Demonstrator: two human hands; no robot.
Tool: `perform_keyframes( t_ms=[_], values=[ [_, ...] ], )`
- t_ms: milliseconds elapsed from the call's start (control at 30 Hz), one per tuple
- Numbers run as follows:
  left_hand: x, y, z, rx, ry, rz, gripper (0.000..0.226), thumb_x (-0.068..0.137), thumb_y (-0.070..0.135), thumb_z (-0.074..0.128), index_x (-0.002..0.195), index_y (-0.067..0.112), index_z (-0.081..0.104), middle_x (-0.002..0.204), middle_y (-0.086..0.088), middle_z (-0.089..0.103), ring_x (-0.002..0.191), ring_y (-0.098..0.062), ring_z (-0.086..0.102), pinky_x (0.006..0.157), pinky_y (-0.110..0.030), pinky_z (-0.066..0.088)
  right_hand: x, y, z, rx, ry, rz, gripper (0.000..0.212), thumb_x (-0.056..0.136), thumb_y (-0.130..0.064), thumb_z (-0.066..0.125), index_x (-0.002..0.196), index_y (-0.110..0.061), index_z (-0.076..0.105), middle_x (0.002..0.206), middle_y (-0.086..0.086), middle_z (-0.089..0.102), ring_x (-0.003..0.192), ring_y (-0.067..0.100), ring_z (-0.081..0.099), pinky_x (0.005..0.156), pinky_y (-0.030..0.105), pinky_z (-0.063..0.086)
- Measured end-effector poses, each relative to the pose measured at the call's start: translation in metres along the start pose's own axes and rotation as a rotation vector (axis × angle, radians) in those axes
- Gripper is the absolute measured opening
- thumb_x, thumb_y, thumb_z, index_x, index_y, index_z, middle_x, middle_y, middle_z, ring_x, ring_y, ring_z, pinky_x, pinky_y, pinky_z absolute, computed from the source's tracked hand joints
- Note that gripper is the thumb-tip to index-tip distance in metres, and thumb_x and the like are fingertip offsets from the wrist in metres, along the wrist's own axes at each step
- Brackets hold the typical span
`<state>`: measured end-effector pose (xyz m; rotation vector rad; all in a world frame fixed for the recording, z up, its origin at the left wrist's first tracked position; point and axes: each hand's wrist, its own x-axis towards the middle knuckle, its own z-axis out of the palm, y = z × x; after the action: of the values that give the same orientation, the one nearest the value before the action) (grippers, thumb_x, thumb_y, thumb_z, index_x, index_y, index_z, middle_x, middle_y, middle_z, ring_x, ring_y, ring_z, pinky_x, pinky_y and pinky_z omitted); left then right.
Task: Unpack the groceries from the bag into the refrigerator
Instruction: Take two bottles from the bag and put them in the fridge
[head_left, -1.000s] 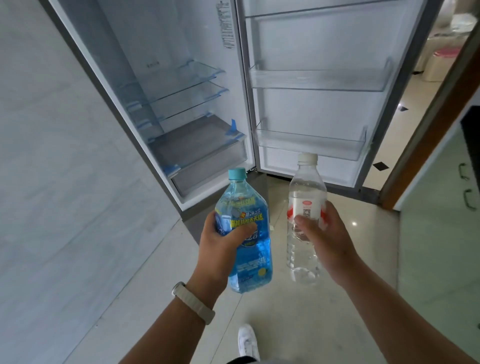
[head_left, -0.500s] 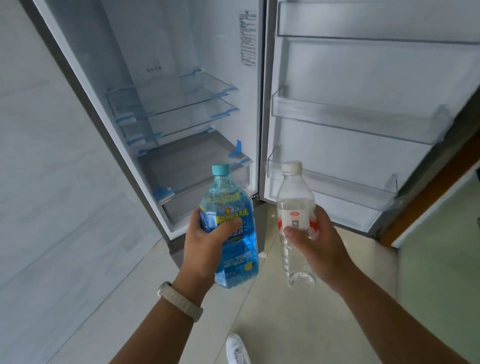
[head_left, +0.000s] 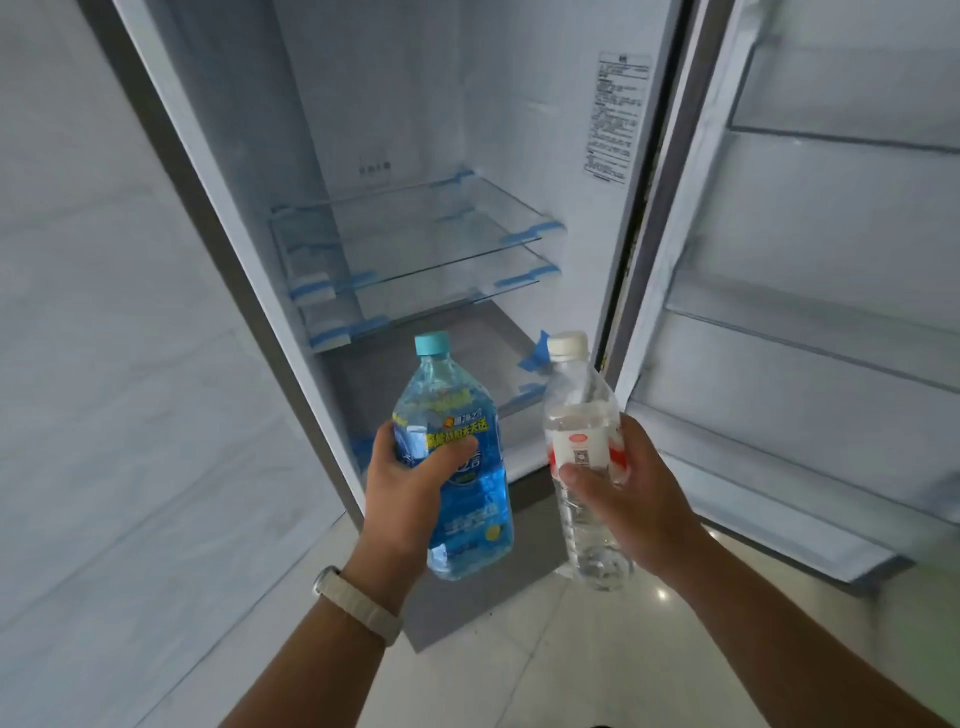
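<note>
My left hand (head_left: 410, 488) was wrapped around a blue drink bottle (head_left: 452, 467) and my right hand (head_left: 628, 493) gripped a clear water bottle (head_left: 582, 457), both upright before the open refrigerator (head_left: 415, 130). I judged this the carry-in step; next each needed setting upright on a glass shelf (head_left: 431, 228) or door rack (head_left: 810, 338), with nothing blocking either.

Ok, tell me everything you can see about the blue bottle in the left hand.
The blue bottle looks like clear plastic, filled with blue liquid, sealed by a light teal cap. A blue label with a yellow band of print wraps its wide body below sloping shoulders. It is held roughly upright, tilted slightly, in front of the open refrigerator. The left hand grips its middle, thumb across the label. It sits beside the clear bottle, not touching it.
</note>
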<state>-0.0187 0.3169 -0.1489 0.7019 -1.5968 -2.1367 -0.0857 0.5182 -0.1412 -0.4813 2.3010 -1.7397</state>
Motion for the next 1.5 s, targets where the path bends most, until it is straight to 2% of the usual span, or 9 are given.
perform_keyframes(
  t_ms=[200,567,700,900,1033,1167,1300,1433,1500],
  values=[
    [0.032,0.014,-0.008,0.028,0.054,0.053,0.073,0.051,0.028,0.087,0.118,0.016,0.059,0.105,-0.014,0.072,0.090,-0.035,0.073,0.078,-0.056,0.060,0.049,-0.006,0.020,0.003,-0.091,-0.012,0.043,0.086,-0.022,0.070,0.121,-0.031,0.046,0.104,-0.007,0.066,0.086,0.003,0.068,0.067,0.020,0.055],
    [0.116,0.084,0.023,0.035,0.133,0.230,0.054,0.064,0.009,0.084,0.111,0.015,0.060,0.096,-0.009,0.075,0.088,-0.036,0.073,0.071,-0.046,0.062,0.181,-0.049,0.030,0.105,-0.185,-0.165,0.041,0.089,-0.013,0.066,0.124,-0.023,0.046,0.102,-0.002,0.064,0.080,-0.007,0.065,0.059,0.010,0.050],
    [0.157,0.120,0.040,0.045,0.179,0.327,0.062,0.052,0.021,0.086,0.108,0.015,0.062,0.095,-0.009,0.075,0.088,-0.037,0.073,0.076,-0.052,0.061,0.234,-0.065,0.026,0.160,-0.198,-0.218,0.039,0.089,-0.015,0.067,0.119,-0.029,0.048,0.103,-0.004,0.065,0.082,-0.006,0.065,0.059,0.010,0.050],
    [0.209,0.157,0.049,0.054,0.341,0.479,0.060,0.051,0.026,0.086,0.106,0.021,0.061,0.093,-0.001,0.075,0.088,-0.030,0.074,0.073,-0.046,0.061,0.292,-0.082,0.041,0.277,-0.197,-0.292,0.044,0.087,-0.020,0.068,0.124,-0.030,0.047,0.103,-0.006,0.066,0.088,0.002,0.068,0.066,0.020,0.055],
    [0.237,0.160,0.053,0.090,0.440,0.551,0.056,0.066,0.010,0.087,0.115,0.014,0.060,0.097,-0.002,0.074,0.088,-0.025,0.074,0.071,-0.039,0.062,0.322,-0.105,0.060,0.326,-0.163,-0.360,0.045,0.086,-0.013,0.070,0.123,-0.025,0.048,0.096,-0.005,0.067,0.080,0.000,0.067,0.062,0.015,0.052],
    [0.267,0.159,0.050,0.116,0.514,0.610,0.059,0.066,0.015,0.086,0.119,0.014,0.059,0.104,-0.003,0.073,0.091,-0.018,0.073,0.077,-0.039,0.061,0.350,-0.122,0.078,0.300,-0.173,-0.417,0.053,0.085,-0.018,0.073,0.127,-0.028,0.043,0.103,-0.007,0.066,0.085,-0.002,0.067,0.066,0.015,0.054],
    [0.289,0.157,0.045,0.142,0.556,0.612,0.059,0.071,0.009,0.086,0.120,0.024,0.057,0.105,0.010,0.071,0.087,0.000,0.070,0.074,-0.024,0.058,0.376,-0.121,0.094,0.269,-0.179,-0.443,0.058,0.081,-0.015,0.076,0.124,-0.031,0.040,0.110,-0.007,0.064,0.091,0.000,0.067,0.070,0.014,0.054],
    [0.309,0.148,0.041,0.122,0.571,0.595,0.065,0.068,0.015,0.089,0.124,0.027,0.056,0.111,0.009,0.070,0.095,-0.005,0.070,0.085,-0.036,0.060,0.399,-0.112,0.109,0.239,-0.159,-0.434,0.060,0.079,-0.014,0.078,0.122,-0.031,0.040,0.111,-0.007,0.064,0.091,0.001,0.067,0.071,0.018,0.056],
    [0.316,0.146,0.043,0.119,0.582,0.612,0.068,0.068,0.015,0.089,0.125,0.026,0.054,0.114,0.008,0.068,0.097,-0.004,0.068,0.087,-0.033,0.059,0.409,-0.110,0.116,0.232,-0.143,-0.416,0.059,0.080,-0.015,0.078,0.122,-0.028,0.039,0.110,-0.010,0.063,0.090,-0.002,0.066,0.070,0.017,0.055]
  ],
)
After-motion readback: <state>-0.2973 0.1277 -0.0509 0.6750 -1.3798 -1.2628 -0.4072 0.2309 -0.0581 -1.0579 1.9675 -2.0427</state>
